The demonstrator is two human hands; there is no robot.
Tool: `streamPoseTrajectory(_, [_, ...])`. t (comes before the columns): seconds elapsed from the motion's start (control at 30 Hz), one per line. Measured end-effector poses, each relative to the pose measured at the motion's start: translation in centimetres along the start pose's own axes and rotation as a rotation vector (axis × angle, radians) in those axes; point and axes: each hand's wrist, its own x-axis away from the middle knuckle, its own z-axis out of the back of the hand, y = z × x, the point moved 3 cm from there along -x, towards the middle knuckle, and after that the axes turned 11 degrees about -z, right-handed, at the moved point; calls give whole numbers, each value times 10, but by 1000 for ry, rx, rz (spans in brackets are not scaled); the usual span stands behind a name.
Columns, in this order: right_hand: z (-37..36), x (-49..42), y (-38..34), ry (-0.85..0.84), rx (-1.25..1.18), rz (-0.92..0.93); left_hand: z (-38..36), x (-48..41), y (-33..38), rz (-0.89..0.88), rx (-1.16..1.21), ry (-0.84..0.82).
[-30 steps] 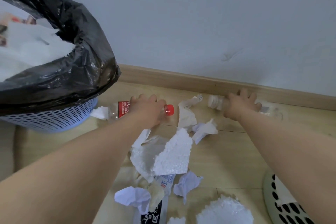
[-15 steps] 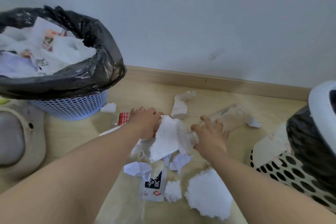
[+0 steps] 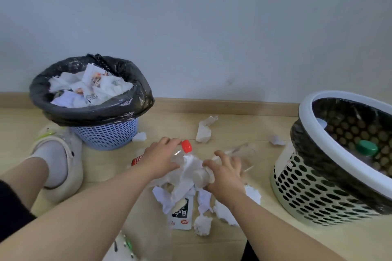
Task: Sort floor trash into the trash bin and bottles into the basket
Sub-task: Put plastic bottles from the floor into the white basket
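My left hand (image 3: 159,160) grips a clear plastic bottle with a red cap (image 3: 186,146) and a red label, lifted off the floor. My right hand (image 3: 226,172) grips a second clear bottle (image 3: 202,175) with a pale cap, its body blurred beyond my fingers. Both hands hover over a heap of torn white paper and foam (image 3: 184,178). The blue trash bin (image 3: 106,133) with a black liner, full of paper, stands at the left. The white basket (image 3: 307,186) with a black liner stands at the right and holds a green-capped bottle (image 3: 367,148).
A flat white packet with black print (image 3: 182,214) lies under the heap. Crumpled tissues (image 3: 204,129) lie near the skirting board. My foot in a cream slipper (image 3: 60,163) stands left of the heap. The wall runs close behind both containers.
Both hands have lifted their bottles off the floor and drawn back toward me. The view has pulled back and up, so the bin and basket now show fully.
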Motion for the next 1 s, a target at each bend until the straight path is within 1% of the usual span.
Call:
streamPoseTrajectory(0.13, [13, 21, -9, 11, -88, -4, 23, 18, 20, -19, 72, 53])
streamPoseTrajectory(0.23, [24, 37, -17, 14, -117, 25, 40, 30, 32, -39, 81, 83])
streamPoseTrajectory(0.37, [46, 54, -27, 2, -282, 14, 63, 42, 46, -66, 107, 122])
streamPoseTrajectory(0.47, [72, 64, -33, 69, -364, 8, 85, 48, 55, -91, 125, 155])
streamPoseTrajectory(0.6, [105, 74, -40, 114, -489, 2, 119, 55, 70, -113, 170, 257])
streamPoseTrajectory(0.7, [133, 83, -44, 154, -527, 11, 144, 60, 85, -118, 223, 310])
streamPoseTrajectory(0.9, [195, 107, -39, 249, -687, 71, 191, 66, 125, -181, 308, 399])
streamPoseTrajectory(1.0, [224, 124, -31, 299, -786, 97, 207, 67, 150, -214, 378, 409])
